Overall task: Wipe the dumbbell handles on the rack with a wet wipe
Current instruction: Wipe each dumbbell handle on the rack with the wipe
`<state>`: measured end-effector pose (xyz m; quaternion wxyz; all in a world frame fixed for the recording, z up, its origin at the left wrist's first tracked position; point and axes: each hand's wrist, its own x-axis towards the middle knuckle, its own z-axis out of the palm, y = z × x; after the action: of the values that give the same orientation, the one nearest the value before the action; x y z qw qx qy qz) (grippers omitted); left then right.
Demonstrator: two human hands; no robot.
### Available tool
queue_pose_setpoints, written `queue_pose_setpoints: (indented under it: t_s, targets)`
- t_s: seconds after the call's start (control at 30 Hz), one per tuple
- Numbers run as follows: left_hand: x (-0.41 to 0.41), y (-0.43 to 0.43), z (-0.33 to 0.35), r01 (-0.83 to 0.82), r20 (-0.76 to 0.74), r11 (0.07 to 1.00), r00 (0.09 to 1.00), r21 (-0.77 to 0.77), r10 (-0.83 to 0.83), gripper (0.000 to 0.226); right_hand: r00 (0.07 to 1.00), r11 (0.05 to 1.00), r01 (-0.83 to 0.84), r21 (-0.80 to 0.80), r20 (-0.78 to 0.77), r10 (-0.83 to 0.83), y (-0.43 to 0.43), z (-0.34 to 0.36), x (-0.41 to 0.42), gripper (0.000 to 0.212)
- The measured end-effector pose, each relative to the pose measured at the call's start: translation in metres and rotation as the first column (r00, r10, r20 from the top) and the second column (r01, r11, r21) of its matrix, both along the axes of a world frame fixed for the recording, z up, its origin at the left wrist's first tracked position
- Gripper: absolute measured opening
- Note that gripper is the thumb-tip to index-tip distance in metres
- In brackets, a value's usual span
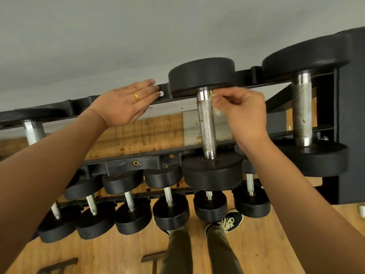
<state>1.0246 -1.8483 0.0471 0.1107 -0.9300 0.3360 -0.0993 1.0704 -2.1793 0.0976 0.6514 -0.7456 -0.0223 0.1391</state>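
Up top on the rack (245,73), the right hand (243,113) pinches a wet wipe (215,106) against the far end of a dumbbell handle (206,123) running lengthwise toward the viewer; the left hand (126,101) rests flat, fingers straight, on the rail.

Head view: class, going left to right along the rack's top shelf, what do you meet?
In order: leftmost dumbbell handle → left hand → middle dumbbell handle → wet wipe → right hand → rightmost dumbbell handle.
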Motion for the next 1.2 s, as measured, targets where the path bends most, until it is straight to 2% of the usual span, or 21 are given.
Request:
queue_pose_setpoints:
  t_s: [0.07, 0.27, 0.47, 0.67, 0.83, 0.93, 1.1, 1.2]
  targets:
    - [0.000, 0.000, 0.000, 0.006, -0.002, 1.000, 1.000, -0.002, -0.006, 0.043, 1.000, 1.000, -0.008, 0.001, -0.017, 0.008, -0.002, -0.003, -0.007, 0.020]
    - [0.001, -0.001, 0.003, 0.016, -0.006, 1.000, 1.000, -0.006, -0.016, 0.043, 0.992, 0.982, -0.124, -0.145, -0.025, 0.122, -0.025, -0.007, -0.030, 0.018]
    - [0.001, -0.002, 0.004, 0.015, -0.003, 1.000, 1.000, -0.015, -0.015, 0.043, 0.993, 0.992, -0.109, -0.069, 0.029, 0.111, -0.008, 0.002, 0.002, 0.019]
    - [0.001, -0.002, 0.004, 0.016, 0.002, 1.000, 1.000, -0.010, -0.016, 0.044, 0.966, 0.944, -0.257, -0.207, -0.070, 0.248, -0.038, -0.005, -0.029, 0.018]
    - [0.000, 0.000, 0.003, 0.005, 0.004, 1.000, 1.000, 0.002, -0.005, 0.045, 0.981, 0.966, -0.186, -0.180, 0.016, 0.192, -0.019, 0.003, -0.007, 0.017]
    - [0.001, -0.002, 0.002, 0.010, -0.002, 1.000, 1.000, 0.005, -0.010, 0.045, 0.983, 0.973, -0.181, -0.145, -0.004, 0.182, -0.017, 0.005, -0.001, 0.018]
    - [0.001, 0.000, 0.002, 0.003, -0.002, 1.000, 1.000, 0.012, -0.003, 0.044, 0.968, 0.942, -0.249, -0.224, -0.097, 0.232, -0.036, 0.000, -0.030, 0.019]
    - [0.001, 0.000, 0.000, 0.009, 0.004, 1.000, 1.000, 0.013, -0.009, 0.045, 0.973, 0.938, -0.229, -0.261, -0.074, 0.216, -0.031, 0.002, -0.026, 0.017]
